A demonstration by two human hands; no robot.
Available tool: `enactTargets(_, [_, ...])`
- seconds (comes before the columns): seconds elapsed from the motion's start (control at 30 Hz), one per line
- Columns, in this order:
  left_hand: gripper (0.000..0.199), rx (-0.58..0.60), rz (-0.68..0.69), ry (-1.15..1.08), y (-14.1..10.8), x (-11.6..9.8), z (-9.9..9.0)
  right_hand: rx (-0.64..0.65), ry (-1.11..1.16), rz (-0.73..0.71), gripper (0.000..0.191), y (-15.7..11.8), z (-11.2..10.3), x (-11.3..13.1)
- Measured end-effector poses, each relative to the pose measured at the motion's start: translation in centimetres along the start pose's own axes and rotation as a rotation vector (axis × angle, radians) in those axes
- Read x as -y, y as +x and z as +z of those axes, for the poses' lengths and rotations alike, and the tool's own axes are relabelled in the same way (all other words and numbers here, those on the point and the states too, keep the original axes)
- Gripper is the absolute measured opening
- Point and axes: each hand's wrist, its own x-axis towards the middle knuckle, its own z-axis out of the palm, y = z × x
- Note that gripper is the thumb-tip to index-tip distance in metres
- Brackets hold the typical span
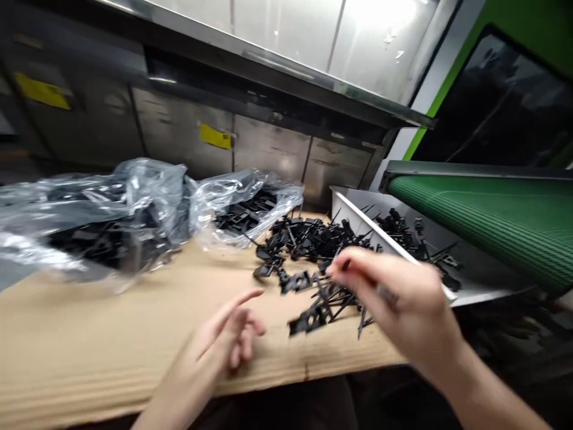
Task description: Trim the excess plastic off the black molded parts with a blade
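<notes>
While left hand [219,352] spreads open, empty, right hand [394,304] pinches, contents unclear, above spiky black plastic parts [308,269].

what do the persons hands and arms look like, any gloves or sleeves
The left hand and right hand are bare, with no gloves. The left forearm and right forearm are bare too, with no sleeve, watch or band showing.

The moulded parts [313,239] are black plastic, matt with a slight sheen, and more lie inside glossy, crinkled clear polythene bags [152,197]. The brown corrugated cardboard [89,340] looks matt and faintly ridged. Behind it, brushed stainless-steel panels [268,149] show scuffs. The green conveyor belt [474,227] is finely ribbed, probably rubber, though blur hides its exact texture.
</notes>
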Motion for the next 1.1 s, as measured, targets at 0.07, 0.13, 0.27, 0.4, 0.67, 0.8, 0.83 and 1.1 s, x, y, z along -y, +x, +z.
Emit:
enactTargets(0.07, [0.067,0.046,-0.169,-0.136,0.0,-1.4,1.2,-0.025,0.116,-0.069,0.014,-2.5,2.1,2.1])
enactTargets(0.13, [0.067,0.003,-0.178,-0.125,0.0,-2.3,2.3,-0.066,0.190,-0.063,0.016,-4.3,4.0,3.3])
enactTargets(0.27, [0.040,-0.225,-0.063,0.324,-0.4,-2.8,3.3,-0.155,0.122,-0.163,0.020,-5.7,7.0,4.6])
enactTargets(0.4, [0.023,-0.285,-0.081,0.593,-0.5,-2.2,2.5,-0.145,0.120,-0.158,0.018,-5.2,8.3,4.7])
enactTargets(0.67, [0.029,-0.440,0.124,0.999,0.4,-1.6,0.0,-0.180,0.134,0.123,0.012,-5.5,5.9,2.2])
enactTargets(0.8, [0.050,-0.473,0.323,0.710,-0.9,-2.1,2.2,-0.286,0.106,0.184,0.026,-6.3,5.1,2.2])
enactTargets(0.83, [0.051,-0.322,0.302,0.580,-1.2,-2.1,2.9,-0.300,0.097,0.186,0.028,-6.5,5.2,2.4])
enactTargets(1.1, [0.040,-0.069,-0.025,0.161,-1.1,-1.5,5.3,-0.282,-0.083,0.031,0.019,-8.0,5.2,2.8])
